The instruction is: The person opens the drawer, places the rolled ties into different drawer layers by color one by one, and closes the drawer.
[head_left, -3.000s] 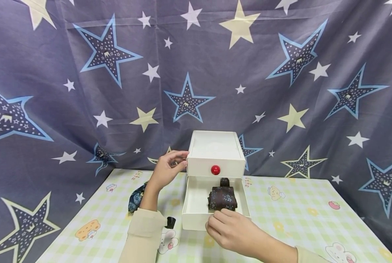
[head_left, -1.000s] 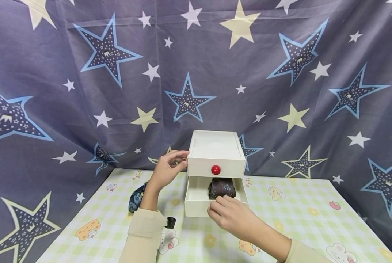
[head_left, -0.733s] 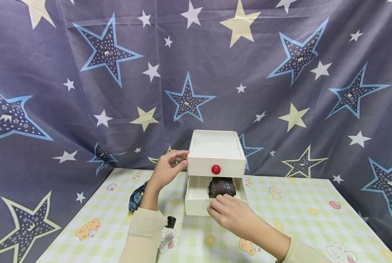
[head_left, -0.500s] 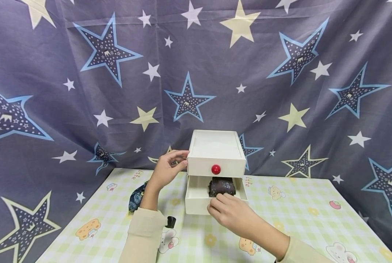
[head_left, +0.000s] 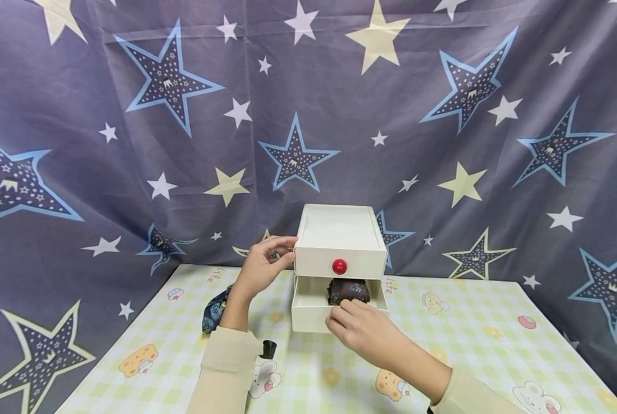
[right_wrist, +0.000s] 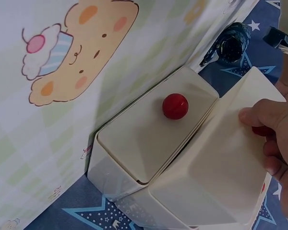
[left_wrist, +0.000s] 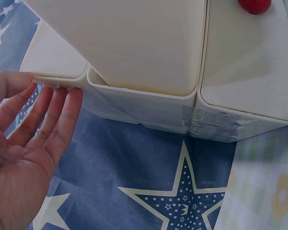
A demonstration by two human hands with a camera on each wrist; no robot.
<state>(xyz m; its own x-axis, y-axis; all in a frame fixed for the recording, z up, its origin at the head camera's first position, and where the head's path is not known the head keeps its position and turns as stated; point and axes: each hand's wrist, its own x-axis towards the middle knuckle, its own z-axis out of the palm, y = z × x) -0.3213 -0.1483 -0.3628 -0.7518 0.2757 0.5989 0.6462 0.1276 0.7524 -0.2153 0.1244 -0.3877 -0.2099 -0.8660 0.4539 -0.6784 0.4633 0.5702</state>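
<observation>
A white drawer unit (head_left: 341, 227) stands at the table's back, its middle drawer (head_left: 315, 319) partly pulled out. A rolled dark necktie (head_left: 348, 291) with a floral pattern lies inside that drawer, its front partly hidden by my right hand (head_left: 360, 330). In the right wrist view, my right thumb and fingers pinch the drawer's red knob (right_wrist: 263, 130), which is mostly covered. My left hand (left_wrist: 31, 143) rests its nearly straight fingers and thumb against the side and front edge of the top section. A blue patterned rolled necktie (head_left: 215, 311) lies on the table, partly behind my left forearm.
The top drawer's red knob (head_left: 339, 267) sticks out above the pulled drawer. Beneath it, a closed drawer with another red knob (right_wrist: 175, 106) shows in the right wrist view. A checked cloth (head_left: 468, 345) covers the table; a star-patterned curtain (head_left: 194, 155) hangs behind.
The middle drawer has slid inward, away from me, with the dark necktie in it. My right hand has moved forward with its knob; my left hand stays against the unit.
</observation>
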